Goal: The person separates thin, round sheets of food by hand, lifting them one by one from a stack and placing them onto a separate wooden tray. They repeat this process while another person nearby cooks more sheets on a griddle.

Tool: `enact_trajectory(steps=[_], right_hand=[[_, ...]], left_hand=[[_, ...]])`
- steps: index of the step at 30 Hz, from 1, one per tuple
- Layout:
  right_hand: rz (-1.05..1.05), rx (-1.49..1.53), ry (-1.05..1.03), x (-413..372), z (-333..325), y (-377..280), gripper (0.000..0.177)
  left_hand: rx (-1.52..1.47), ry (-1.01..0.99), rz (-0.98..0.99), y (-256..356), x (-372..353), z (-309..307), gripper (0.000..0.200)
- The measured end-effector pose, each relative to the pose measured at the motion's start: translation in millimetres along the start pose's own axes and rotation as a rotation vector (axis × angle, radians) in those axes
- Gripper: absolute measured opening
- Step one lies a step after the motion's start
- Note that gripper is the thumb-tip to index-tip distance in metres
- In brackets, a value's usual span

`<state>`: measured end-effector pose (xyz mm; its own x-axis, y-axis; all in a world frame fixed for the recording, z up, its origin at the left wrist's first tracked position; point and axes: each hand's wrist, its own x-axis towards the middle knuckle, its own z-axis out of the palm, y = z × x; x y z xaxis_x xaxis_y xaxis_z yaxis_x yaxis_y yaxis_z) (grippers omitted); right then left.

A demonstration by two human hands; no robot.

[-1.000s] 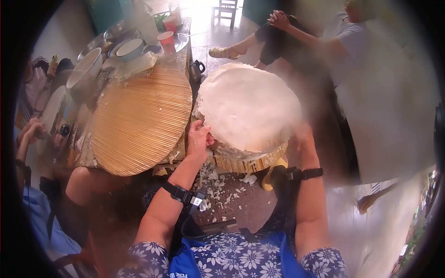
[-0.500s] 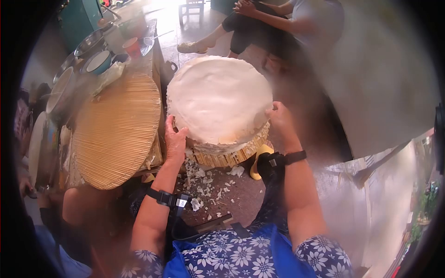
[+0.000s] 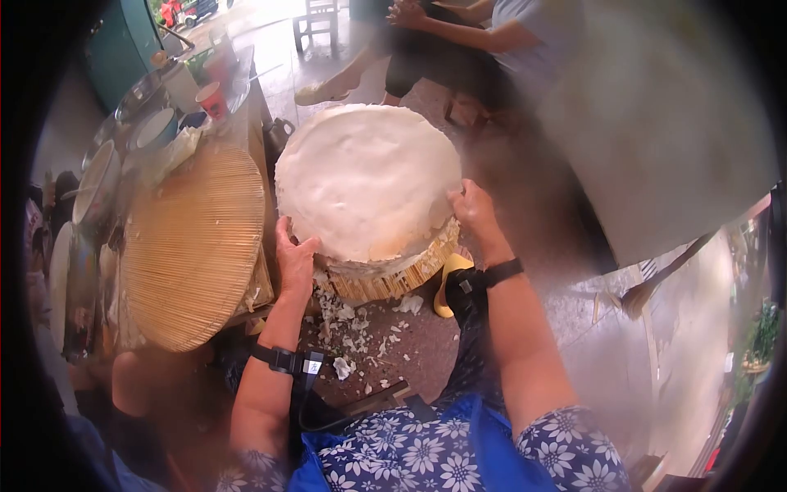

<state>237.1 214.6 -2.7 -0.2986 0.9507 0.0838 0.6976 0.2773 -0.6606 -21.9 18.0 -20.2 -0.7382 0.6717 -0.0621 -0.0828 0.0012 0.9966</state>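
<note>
A thick, round, white stack of what look like thin flat sheets (image 3: 369, 176), ragged at the rim, sits before me on a round slatted base (image 3: 406, 283). Its top is smooth with a few dents and a yellowish patch near the front. My left hand (image 3: 293, 256) grips the near left rim, thumb and fingers around the edge. At the right rim, my right hand (image 3: 475, 211) has its fingers closed on the edge; the fingertips are partly hidden. White scraps (image 3: 348, 328) lie scattered on the floor below.
A large round slatted mat (image 3: 197, 246) leans at left beside a table with bowls (image 3: 156, 129) and a red paper cup (image 3: 211, 100). A seated person (image 3: 459, 45) is beyond the stack. A large grey panel (image 3: 672, 123) and a broom (image 3: 648, 295) are at right.
The whole view has shifted, so most things appear a little further left. Both hands stay at the rim of the white stack, with the right fingers closed on its edge.
</note>
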Motion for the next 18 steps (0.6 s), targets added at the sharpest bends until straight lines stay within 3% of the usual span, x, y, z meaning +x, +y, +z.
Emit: enact_trajectory(steps=[6, 9, 13, 16, 18], right_hand=[[0.049, -0.145, 0.195, 12.3, -2.3, -1.4, 0.053], [-0.046, -0.165, 0.193, 39.8, -7.7, -13.3, 0.054], [-0.156, -0.205, 0.207, 83.1, 7.2, -9.4, 0.049], [-0.271, -0.145, 0.051, 115.0, 23.4, 22.8, 0.045], [-0.237, -0.057, 0.026, 101.1, 19.0, 7.2, 0.043]], left_hand=[[0.029, -0.017, -0.045, 5.9, 0.2, -3.6, 0.081], [-0.039, -0.050, -0.090, 9.0, -1.9, -5.4, 0.081], [0.106, -0.044, -0.049, -4.2, 3.0, -8.5, 0.078], [0.070, -0.027, -0.044, -0.5, -0.5, -5.8, 0.078], [0.025, -0.026, -0.031, -13.2, 3.5, -7.2, 0.078]])
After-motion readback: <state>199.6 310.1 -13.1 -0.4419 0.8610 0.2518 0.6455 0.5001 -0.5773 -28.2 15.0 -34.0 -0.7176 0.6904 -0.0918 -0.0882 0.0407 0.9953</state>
